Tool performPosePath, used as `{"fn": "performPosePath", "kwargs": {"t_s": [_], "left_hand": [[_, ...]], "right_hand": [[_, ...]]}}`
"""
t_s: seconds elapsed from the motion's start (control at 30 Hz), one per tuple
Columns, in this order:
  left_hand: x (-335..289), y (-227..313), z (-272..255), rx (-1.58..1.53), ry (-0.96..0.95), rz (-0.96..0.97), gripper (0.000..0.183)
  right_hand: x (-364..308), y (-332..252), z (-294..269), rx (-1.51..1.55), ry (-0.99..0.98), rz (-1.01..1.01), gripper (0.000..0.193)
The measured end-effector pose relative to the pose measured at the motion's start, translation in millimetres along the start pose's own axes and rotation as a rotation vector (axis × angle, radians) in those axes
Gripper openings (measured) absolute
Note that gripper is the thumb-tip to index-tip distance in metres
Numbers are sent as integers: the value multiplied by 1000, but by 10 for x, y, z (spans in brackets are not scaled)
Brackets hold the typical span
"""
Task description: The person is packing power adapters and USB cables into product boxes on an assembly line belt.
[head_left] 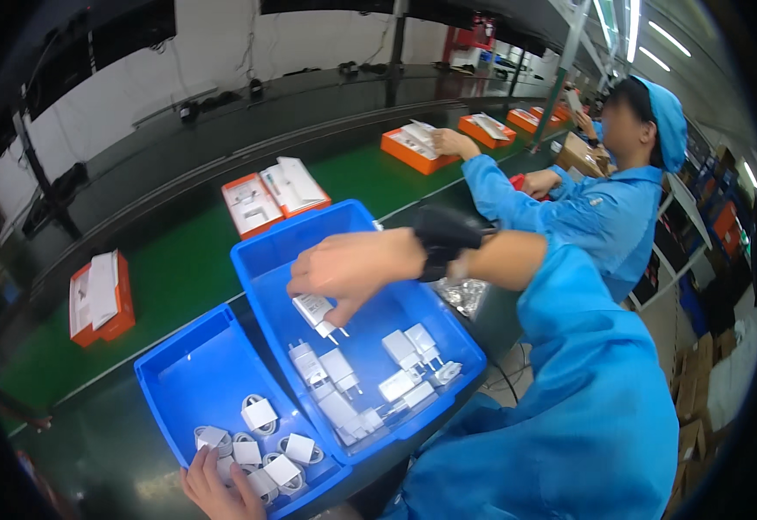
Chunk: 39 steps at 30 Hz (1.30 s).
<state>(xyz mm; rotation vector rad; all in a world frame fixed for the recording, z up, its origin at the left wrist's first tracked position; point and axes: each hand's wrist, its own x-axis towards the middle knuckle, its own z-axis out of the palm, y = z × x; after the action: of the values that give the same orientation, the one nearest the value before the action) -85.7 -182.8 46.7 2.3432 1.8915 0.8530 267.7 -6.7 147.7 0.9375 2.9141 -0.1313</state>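
Observation:
My right hand (352, 269) reaches across the larger blue bin (469, 347) and pinches a white plug-in charger (313, 310) by its end, prongs downward. Below it in that bin lie several more white chargers (341, 368), some on their sides. My left hand (220, 487) rests over the near edge of the smaller blue bin (183, 373), fingers apart among several coiled white cables (259, 414) with white paper bands. The cables lie bunched at the bin's near end. Part of my left hand is cut off by the lower edge.
Beyond the bins runs a green conveyor belt (170, 260) carrying orange boxes (101, 299) with white inserts. A co-worker (586, 208) in blue, at the right, touches an orange box (413, 147) on the belt. A clear bag of small parts (463, 296) lies beside the larger bin.

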Motion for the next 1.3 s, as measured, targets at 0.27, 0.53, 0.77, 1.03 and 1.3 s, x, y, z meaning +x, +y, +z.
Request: {"fn": "performPosePath", "kwargs": {"t_s": [0.27,0.53,0.77,1.03,1.3], "left_hand": [[79,13,51,-34,-57,-48,34],[63,-47,51,-53,-75,-107,35],[91,-58,56,-7,-142,-119,43],[183,-18,-30,-49,-221,-155,53],[196,-65,-64,-73,-256,-169,52]], "right_hand": [[834,-181,-1259,-229,79,-275,54],[3360,67,-1255,-67,344,-152,52],[4543,510,-277,-151,379,24,39],[5125,818,343,-120,489,128,24],[5073,944,374,-77,377,146,28]]}}
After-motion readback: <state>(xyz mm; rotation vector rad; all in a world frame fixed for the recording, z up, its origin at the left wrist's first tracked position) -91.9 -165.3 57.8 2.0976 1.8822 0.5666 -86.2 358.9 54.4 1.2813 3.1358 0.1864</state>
